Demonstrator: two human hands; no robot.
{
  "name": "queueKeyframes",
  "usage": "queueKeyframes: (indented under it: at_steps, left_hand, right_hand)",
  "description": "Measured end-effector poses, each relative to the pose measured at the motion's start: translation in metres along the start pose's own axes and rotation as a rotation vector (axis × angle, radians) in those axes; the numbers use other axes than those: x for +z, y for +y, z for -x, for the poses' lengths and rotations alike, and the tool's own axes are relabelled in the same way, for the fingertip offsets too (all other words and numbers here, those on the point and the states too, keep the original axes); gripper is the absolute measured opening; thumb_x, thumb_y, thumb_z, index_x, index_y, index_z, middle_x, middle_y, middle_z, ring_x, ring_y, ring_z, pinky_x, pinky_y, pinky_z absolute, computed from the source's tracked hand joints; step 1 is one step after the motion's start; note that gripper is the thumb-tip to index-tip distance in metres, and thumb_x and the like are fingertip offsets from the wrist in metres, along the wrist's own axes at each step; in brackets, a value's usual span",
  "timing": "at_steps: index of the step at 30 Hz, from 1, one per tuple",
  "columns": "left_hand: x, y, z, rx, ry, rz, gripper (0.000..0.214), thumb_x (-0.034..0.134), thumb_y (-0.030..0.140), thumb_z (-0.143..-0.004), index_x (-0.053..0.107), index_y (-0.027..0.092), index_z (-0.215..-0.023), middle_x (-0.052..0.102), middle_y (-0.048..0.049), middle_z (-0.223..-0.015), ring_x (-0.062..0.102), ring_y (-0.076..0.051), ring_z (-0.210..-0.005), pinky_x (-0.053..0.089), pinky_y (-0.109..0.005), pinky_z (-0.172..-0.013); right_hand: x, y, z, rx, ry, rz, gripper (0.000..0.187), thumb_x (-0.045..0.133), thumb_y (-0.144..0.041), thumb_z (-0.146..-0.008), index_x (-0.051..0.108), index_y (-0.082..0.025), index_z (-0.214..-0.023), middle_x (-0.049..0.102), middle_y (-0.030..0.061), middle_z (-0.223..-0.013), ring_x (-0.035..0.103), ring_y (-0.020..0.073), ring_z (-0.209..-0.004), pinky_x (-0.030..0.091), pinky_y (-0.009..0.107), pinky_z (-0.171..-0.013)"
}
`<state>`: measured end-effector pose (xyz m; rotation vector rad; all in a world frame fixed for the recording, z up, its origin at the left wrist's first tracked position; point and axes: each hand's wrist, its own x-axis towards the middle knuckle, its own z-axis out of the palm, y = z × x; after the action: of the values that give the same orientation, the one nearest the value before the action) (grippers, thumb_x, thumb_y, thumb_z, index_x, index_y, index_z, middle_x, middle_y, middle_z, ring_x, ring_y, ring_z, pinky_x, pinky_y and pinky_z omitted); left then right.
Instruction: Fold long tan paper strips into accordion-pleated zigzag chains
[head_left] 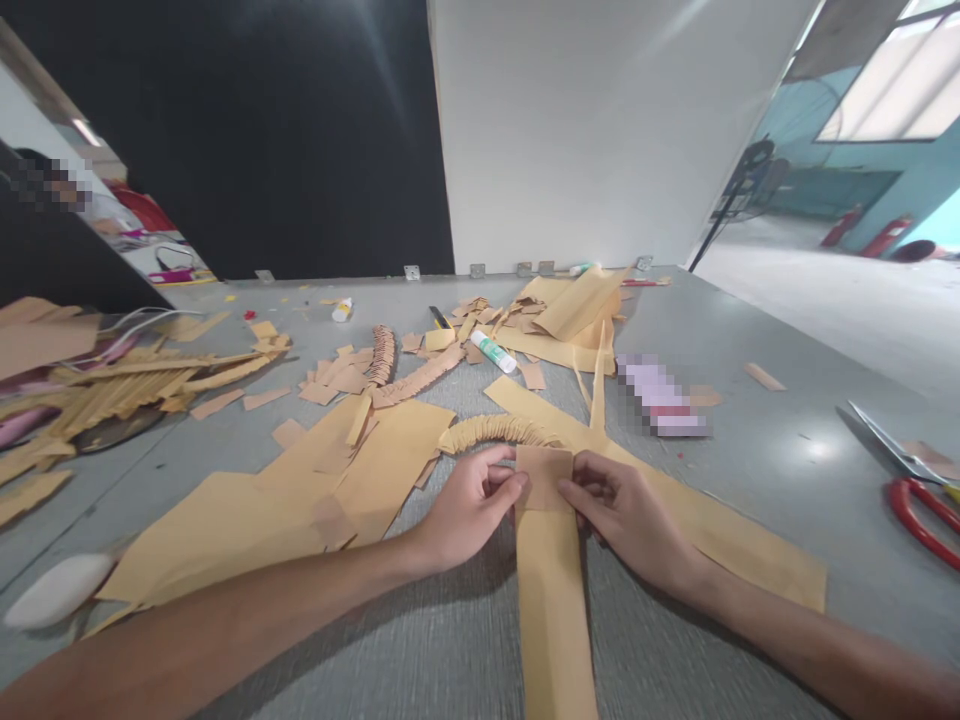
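While the grey tabletop [720, 475] carries scattered paper, a long kraft-paper strip [553, 615] runs towards its near edge. Left hand [466, 505] and right hand [626, 515] pinch, thumbs uppermost, opposite sides of a paper rectangle [544, 478], which overlaps the strip's far end, mid-tabletop. Pleated paper band [491, 430] just beyond, towards the far edge. Judgement: handling wants even pressure from both thumbs, rectangle square to the strip's sides, no skew. Strip's lower end and tabletop's near edge cut off; band's right end unclear; several fingers hidden. Glue beneath rectangle: cannot tell.
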<state>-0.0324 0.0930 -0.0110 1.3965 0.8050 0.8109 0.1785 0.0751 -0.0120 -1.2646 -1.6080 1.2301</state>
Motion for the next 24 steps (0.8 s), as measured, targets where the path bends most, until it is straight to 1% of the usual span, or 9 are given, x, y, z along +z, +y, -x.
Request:
queueKeyframes:
  at_steps: [4, 10, 12, 14, 16, 18, 20, 22, 24]
  left_hand:
    - [0.0, 0.001, 0.0, 0.001, 0.008, -0.001, 0.031, 0.059, 0.039, -0.098, 0.061, 0.014, -0.117, 0.074, -0.0088, -0.092, 0.068, -0.02, -0.078, 0.047, -0.027, -0.067]
    - [0.0, 0.007, 0.0, 0.01, 0.003, -0.027, 0.032, 0.063, 0.047, -0.094, 0.059, 0.016, -0.096, 0.067, -0.0018, -0.073, 0.06, -0.014, -0.061, 0.042, -0.024, -0.058]
    - [0.0, 0.006, 0.0, 0.004, 0.012, -0.037, 0.033, 0.063, 0.049, -0.093, 0.054, 0.017, -0.087, 0.063, 0.0002, -0.069, 0.057, -0.014, -0.059, 0.038, -0.023, -0.055]
    - [0.0, 0.005, 0.0, 0.004, 0.036, -0.058, 0.034, 0.062, 0.048, -0.094, 0.05, 0.018, -0.083, 0.056, 0.0029, -0.064, 0.051, -0.011, -0.056, 0.033, -0.022, -0.053]
    - [0.0, 0.003, 0.0, 0.009, 0.066, -0.085, 0.033, 0.061, 0.046, -0.095, 0.051, 0.017, -0.082, 0.05, 0.005, -0.061, 0.045, -0.01, -0.054, 0.028, -0.022, -0.052]
    - [0.0, 0.002, 0.001, 0.014, 0.083, -0.099, 0.03, 0.06, 0.043, -0.096, 0.055, 0.016, -0.084, 0.049, 0.0048, -0.061, 0.044, -0.01, -0.055, 0.028, -0.022, -0.053]
    - [0.001, 0.002, 0.001, 0.017, 0.085, -0.077, 0.028, 0.059, 0.042, -0.096, 0.058, 0.015, -0.087, 0.055, 0.0018, -0.066, 0.05, -0.012, -0.06, 0.034, -0.023, -0.056]
    - [0.003, 0.003, 0.001, 0.026, 0.082, -0.044, 0.026, 0.057, 0.04, -0.097, 0.06, 0.015, -0.09, 0.062, -0.0018, -0.073, 0.056, -0.015, -0.065, 0.041, -0.024, -0.06]
    - [0.006, 0.005, 0.003, 0.038, 0.077, -0.035, 0.025, 0.056, 0.04, -0.097, 0.061, 0.016, -0.093, 0.065, -0.0033, -0.076, 0.059, -0.016, -0.068, 0.043, -0.025, -0.061]
  right_hand:
    - [0.0, 0.0, 0.001, 0.004, 0.0, 0.002, 0.025, 0.062, -0.039, -0.095, 0.054, -0.021, -0.079, 0.051, -0.0055, -0.063, 0.049, 0.0105, -0.053, 0.038, 0.023, -0.048]
    - [0.002, 0.001, 0.002, 0.029, 0.025, -0.049, 0.029, 0.056, -0.046, -0.097, 0.053, -0.021, -0.085, 0.053, -0.0059, -0.055, 0.05, 0.0108, -0.044, 0.038, 0.022, -0.042]
    - [0.002, 0.001, 0.002, 0.043, 0.071, -0.063, 0.028, 0.054, -0.049, -0.098, 0.052, -0.021, -0.093, 0.055, -0.0068, -0.052, 0.046, 0.0098, -0.037, 0.035, 0.021, -0.038]
    - [0.0, 0.003, 0.001, 0.069, 0.186, -0.062, 0.029, 0.054, -0.051, -0.097, 0.051, -0.022, -0.1, 0.055, -0.0076, -0.051, 0.041, 0.0091, -0.032, 0.029, 0.019, -0.033]
    - [-0.003, 0.004, -0.001, 0.089, 0.351, -0.08, 0.034, 0.056, -0.052, -0.095, 0.049, -0.022, -0.109, 0.061, -0.0049, -0.062, 0.043, 0.009, -0.033, 0.028, 0.019, -0.031]
    - [-0.006, 0.005, -0.003, 0.064, 0.494, -0.079, 0.047, 0.059, -0.052, -0.092, 0.043, -0.023, -0.126, 0.068, 0.0039, -0.094, 0.051, 0.0091, -0.04, 0.034, 0.022, -0.033]
    - [-0.008, 0.002, -0.003, -0.01, 0.578, 0.037, 0.057, 0.062, -0.05, -0.091, 0.039, -0.026, -0.136, 0.059, 0.0119, -0.127, 0.061, 0.0116, -0.057, 0.047, 0.026, -0.045]
    - [-0.009, -0.003, -0.001, -0.104, 0.562, 0.22, 0.047, 0.061, -0.047, -0.093, 0.049, -0.026, -0.133, 0.054, 0.0128, -0.136, 0.065, 0.0165, -0.078, 0.054, 0.031, -0.064]
    - [-0.007, -0.009, 0.002, -0.17, 0.408, 0.293, 0.032, 0.057, -0.043, -0.097, 0.059, -0.025, -0.122, 0.06, 0.0109, -0.128, 0.065, 0.0203, -0.091, 0.053, 0.034, -0.077]
